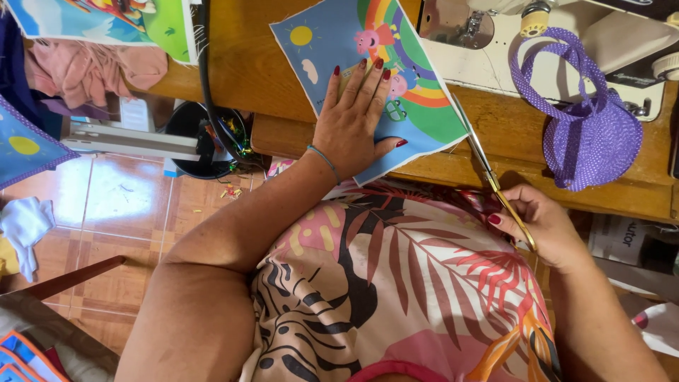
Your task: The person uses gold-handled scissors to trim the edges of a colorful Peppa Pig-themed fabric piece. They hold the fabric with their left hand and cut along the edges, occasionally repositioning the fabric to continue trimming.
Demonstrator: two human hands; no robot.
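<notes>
We lose a good deal here: the sewing machine (566,49) runs off the top edge, the printed fabric panel (424,106) disappears under it at its upper end, and the handles of the scissors (495,180) are buried inside the right hand (541,223), so we cannot make out which fingers sit in the loops. We also cannot tell whether the blades are parted or closed; from up here they read as one thin line. What we do see is the right hand wrapped firmly around the gold handles, thumb on top, down at the table's near edge. The blades point up and away, their tip lying right along the panel's right-hand edge. Over on the other side, the left hand (353,120) lies flat and spread on the panel, fingers fanned over the rainbow print, pinning it to the wooden table (247,71) and gripping nothing. A purple dotted fabric bag (590,138) rests just right of the scissors.
</notes>
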